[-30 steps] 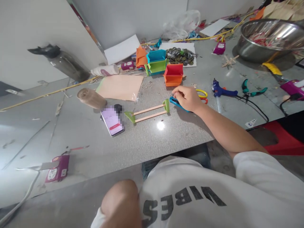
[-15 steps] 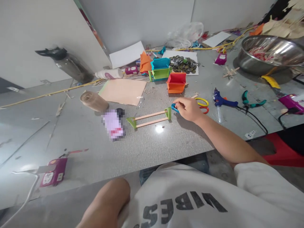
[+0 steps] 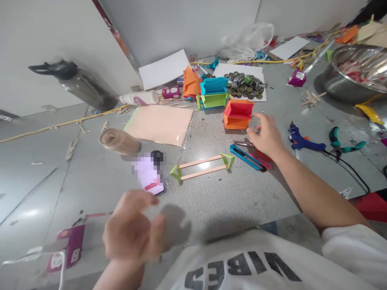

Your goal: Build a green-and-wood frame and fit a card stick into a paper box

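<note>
Right hand released the blue cutter; left hand rose.

A grey speckled table carries a frame of two wooden sticks with green paper ends, a blue utility knife just right of it, a phone, a peach paper sheet, an orange folded-paper box, a blue glue gun and a steel bowl.

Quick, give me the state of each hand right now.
Left hand: open, empty, blurred, raised above the table edge.
Right hand: open, holding nothing, over the scissors beside the blue utility knife.
</note>
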A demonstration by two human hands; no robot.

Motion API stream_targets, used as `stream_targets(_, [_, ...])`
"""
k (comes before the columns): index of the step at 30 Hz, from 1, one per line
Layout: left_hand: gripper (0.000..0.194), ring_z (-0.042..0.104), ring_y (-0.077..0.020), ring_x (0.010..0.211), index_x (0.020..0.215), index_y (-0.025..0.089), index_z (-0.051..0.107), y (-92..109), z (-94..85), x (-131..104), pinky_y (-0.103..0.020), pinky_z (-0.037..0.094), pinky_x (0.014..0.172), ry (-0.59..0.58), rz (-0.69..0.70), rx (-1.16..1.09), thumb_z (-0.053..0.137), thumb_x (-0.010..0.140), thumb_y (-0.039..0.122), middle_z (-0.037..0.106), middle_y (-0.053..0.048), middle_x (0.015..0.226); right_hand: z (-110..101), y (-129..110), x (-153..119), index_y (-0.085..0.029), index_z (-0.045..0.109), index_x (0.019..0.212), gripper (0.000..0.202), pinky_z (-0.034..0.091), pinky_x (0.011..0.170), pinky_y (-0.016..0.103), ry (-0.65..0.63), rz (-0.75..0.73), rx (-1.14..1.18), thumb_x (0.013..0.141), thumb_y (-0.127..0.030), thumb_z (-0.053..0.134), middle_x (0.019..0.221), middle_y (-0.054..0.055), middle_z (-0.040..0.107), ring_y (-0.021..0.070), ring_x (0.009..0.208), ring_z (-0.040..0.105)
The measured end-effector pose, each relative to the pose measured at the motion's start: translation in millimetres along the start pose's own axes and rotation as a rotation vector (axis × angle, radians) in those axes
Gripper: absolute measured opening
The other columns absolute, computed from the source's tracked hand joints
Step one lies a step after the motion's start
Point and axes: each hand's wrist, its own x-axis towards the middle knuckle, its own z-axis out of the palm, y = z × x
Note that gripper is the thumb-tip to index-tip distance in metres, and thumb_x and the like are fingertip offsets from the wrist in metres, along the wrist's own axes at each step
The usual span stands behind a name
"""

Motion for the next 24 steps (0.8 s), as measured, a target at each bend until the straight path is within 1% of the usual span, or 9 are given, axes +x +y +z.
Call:
stream_targets(1, [0.013,0.072,-0.0221,0.064,0.117,0.033,0.075,-14,13.6,11,-0.041,0.063,0.061,0.097,0.008,-0.016,0.078,0.104,0.034,0.078,0.004,0.083,2,4,6,-0.024,0.070,0.156,0.062,0.073,0.091,0.052,-0.015,0.012,-0.010,0.095,-0.032,0.079,0.146,0.018,0.076,0.0287,0.094,0.078])
stream_targets(2, [0.026,0.076,-0.0206,0.068,0.131,0.032,0.074,-26,24.9,19,-0.039,0.065,0.067,0.062,-0.041,0.021,0.077,0.106,0.029,0.080,0.005,0.086,3,6,11,-0.025,0.069,0.157,0.064,0.073,0.091,0.052,-0.031,0.014,-0.016,0.094,-0.033,0.081,0.147,0.018,0.075,0.0286,0.094,0.078])
stream_targets(6, [0.044,0.082,-0.0177,0.073,0.153,0.027,0.070,-54,43.6,25,-0.030,0.066,0.071,-0.223,-0.132,0.177,0.075,0.109,0.031,0.086,0.003,0.092,8,3,29,-0.027,0.071,0.155,0.061,0.072,0.093,0.052,-0.041,-0.013,-0.008,0.095,-0.030,0.081,0.145,0.016,0.077,0.0268,0.092,0.077])
stream_targets(9, [0.033,0.086,-0.0187,0.075,0.142,0.027,0.077,-57,44.6,23,-0.029,0.068,0.072,-0.298,-0.113,0.189,0.075,0.110,0.031,0.090,0.000,0.095,12,1,39,-0.027,0.074,0.145,0.048,0.073,0.097,0.052,-0.024,-0.020,0.031,0.097,-0.029,0.076,0.138,0.013,0.080,0.0262,0.091,0.077])
stream_targets(12, [0.017,0.086,-0.0181,0.071,0.124,0.028,0.084,-56,48.4,24,-0.027,0.067,0.070,-0.281,-0.116,0.149,0.074,0.110,0.030,0.091,0.001,0.091,18,6,45,-0.028,0.070,0.138,0.044,0.073,0.087,0.046,-0.032,-0.013,0.090,0.095,-0.028,0.077,0.137,0.011,0.079,0.0250,0.092,0.076])
stream_targets(14, [0.016,0.084,-0.0177,0.068,0.118,0.028,0.087,-55,52.9,25,-0.026,0.064,0.065,-0.278,-0.145,0.125,0.075,0.108,0.030,0.090,0.002,0.085,24,12,49,-0.029,0.067,0.141,0.049,0.073,0.085,0.043,-0.066,-0.024,0.134,0.094,-0.026,0.078,0.142,0.011,0.077,0.0265,0.101,0.078])
stream_targets(16, [0.018,0.083,-0.0183,0.067,0.115,0.028,0.090,-55,58.2,24,-0.026,0.061,0.062,-0.283,-0.183,0.094,0.074,0.107,0.033,0.088,0.002,0.081,32,18,53,-0.028,0.066,0.145,0.056,0.075,0.095,0.045,-0.089,-0.047,0.165,0.091,-0.021,0.078,0.148,0.013,0.074,0.0295,0.119,0.079])
stream_targets(19, [0.022,0.075,-0.0179,0.061,0.109,0.027,0.092,-58,66.4,22,-0.028,0.057,0.062,-0.293,-0.206,0.060,0.073,0.105,0.037,0.081,0.001,0.073,44,25,61,-0.027,0.067,0.141,0.053,0.075,0.106,0.049,-0.030,-0.032,0.216,0.090,-0.013,0.072,0.146,0.014,0.074,0.0311,0.134,0.076])
stream_targets(24, [0.026,0.070,-0.0193,0.070,0.115,0.024,0.092,-62,77.3,19,-0.032,0.061,0.071,-0.300,-0.229,0.007,0.074,0.104,0.038,0.079,-0.003,0.084,48,27,69,-0.033,0.061,0.151,0.063,0.075,0.077,0.045,0.071,0.036,0.307,0.091,-0.015,0.061,0.143,0.015,0.072,0.0330,0.124,0.079])
